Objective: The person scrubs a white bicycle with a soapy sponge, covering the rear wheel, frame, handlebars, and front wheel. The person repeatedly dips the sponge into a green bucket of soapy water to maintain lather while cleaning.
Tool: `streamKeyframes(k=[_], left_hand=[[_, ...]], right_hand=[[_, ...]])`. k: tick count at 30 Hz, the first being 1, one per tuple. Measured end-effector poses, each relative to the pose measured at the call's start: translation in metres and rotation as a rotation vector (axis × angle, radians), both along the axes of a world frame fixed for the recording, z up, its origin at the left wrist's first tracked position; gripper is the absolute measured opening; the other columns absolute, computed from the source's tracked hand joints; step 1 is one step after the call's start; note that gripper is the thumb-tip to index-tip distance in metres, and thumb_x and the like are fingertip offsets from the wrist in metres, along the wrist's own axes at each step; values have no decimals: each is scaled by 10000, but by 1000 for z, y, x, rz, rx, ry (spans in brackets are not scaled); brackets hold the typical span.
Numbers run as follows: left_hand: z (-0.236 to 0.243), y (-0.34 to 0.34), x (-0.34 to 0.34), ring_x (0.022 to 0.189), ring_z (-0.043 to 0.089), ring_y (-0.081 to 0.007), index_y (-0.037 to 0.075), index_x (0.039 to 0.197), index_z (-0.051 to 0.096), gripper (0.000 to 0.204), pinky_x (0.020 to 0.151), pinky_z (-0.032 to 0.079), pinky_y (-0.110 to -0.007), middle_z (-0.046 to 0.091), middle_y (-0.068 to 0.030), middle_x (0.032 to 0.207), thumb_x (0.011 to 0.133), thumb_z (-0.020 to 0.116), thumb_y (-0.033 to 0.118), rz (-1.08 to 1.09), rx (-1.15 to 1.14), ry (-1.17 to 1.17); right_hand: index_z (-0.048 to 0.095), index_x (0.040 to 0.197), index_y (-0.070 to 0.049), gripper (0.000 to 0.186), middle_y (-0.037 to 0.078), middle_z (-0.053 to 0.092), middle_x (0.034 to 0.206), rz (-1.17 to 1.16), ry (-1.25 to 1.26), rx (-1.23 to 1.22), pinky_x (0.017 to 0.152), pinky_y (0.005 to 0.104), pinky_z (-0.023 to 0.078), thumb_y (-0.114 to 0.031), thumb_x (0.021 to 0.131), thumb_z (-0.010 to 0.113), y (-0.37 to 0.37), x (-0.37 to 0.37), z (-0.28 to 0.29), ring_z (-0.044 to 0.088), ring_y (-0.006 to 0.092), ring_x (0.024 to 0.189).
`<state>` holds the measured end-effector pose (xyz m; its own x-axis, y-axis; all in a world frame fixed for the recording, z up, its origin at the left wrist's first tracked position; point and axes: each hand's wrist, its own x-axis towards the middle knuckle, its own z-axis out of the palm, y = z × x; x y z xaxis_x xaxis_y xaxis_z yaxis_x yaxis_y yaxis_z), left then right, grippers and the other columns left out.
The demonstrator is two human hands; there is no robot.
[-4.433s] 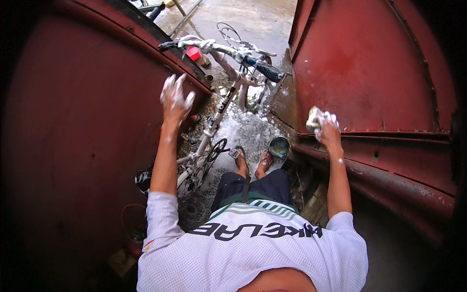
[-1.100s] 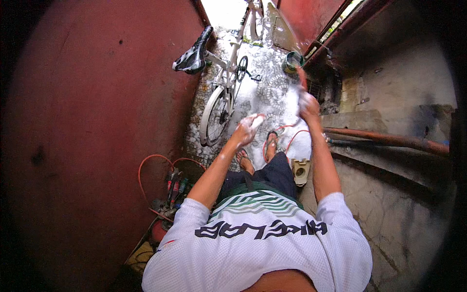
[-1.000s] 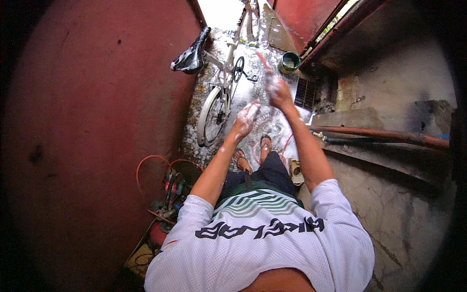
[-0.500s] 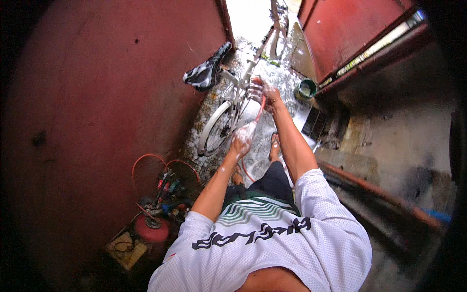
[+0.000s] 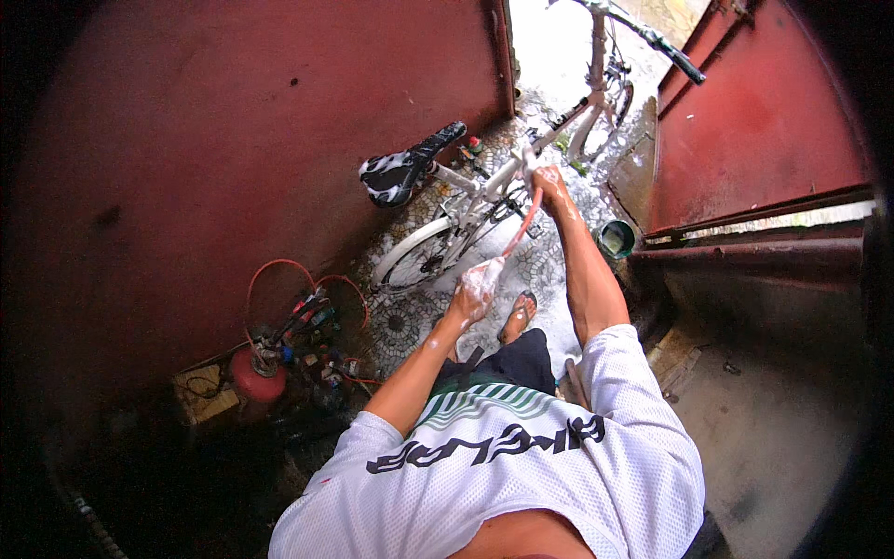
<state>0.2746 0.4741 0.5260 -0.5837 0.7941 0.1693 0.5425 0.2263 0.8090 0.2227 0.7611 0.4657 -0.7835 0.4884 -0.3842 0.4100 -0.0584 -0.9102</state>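
Observation:
A pale-framed bicycle [image 5: 498, 177] stands ahead of me, streaked with white foam. Its black saddle [image 5: 410, 168] points up and right, and its rear wheel [image 5: 402, 256] is nearest me. My left hand [image 5: 478, 287], coated in suds, is closed round an orange-red hose [image 5: 524, 226] beside the rear wheel. Farther forward, my right hand [image 5: 550, 186] grips the same hose close to its far end, right against the bicycle frame. The hose tip is hidden by the fingers and foam.
Foam covers much of the pebble-patterned floor [image 5: 396, 321]. To the right stands a dark green bucket [image 5: 616, 239]. A red wall panel [image 5: 233, 168] rises at left, a red gate [image 5: 759, 112] at right. Lower left are a red tank [image 5: 258, 374] and coiled orange hose.
The view has shifted, bringing the handlebar into sight and moving the bicycle and bucket rightward. My right hand now lies closer against the frame, still on the hose; my left hand keeps its hold.

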Motion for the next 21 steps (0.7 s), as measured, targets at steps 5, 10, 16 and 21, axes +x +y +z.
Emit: streamKeyframes(k=[5,10,16,21], left_hand=[[-46,10,-24,627,487,-75,51,1005,639,309,556,403,-253,558,25,752,978,506,328,281,131,32],[8,69,-29,608,499,-64,84,1145,546,256,523,419,-224,526,26,764,992,472,275,302,107,-721],[20,155,-65,539,456,-99,40,1005,549,249,458,389,-255,499,-29,743,979,397,236,129,-195,-766],[-79,224,-69,545,508,-164,18,893,570,399,463,412,-365,528,-79,656,994,353,338,83,-350,-865]], right_hand=[[635,1147,-85,427,55,649,834,-38,281,-697,575,323,504,-407,995,399,-51,-7,60,578,169,587],[667,1024,-46,343,40,635,680,-37,224,-118,561,298,478,-324,975,471,-60,-1,60,590,123,608],[702,967,-51,330,125,689,768,-106,38,147,664,344,504,-338,885,560,-11,27,13,657,191,693],[621,1153,-46,342,166,683,1051,-271,65,290,851,360,498,-237,872,585,38,65,3,660,268,979]])
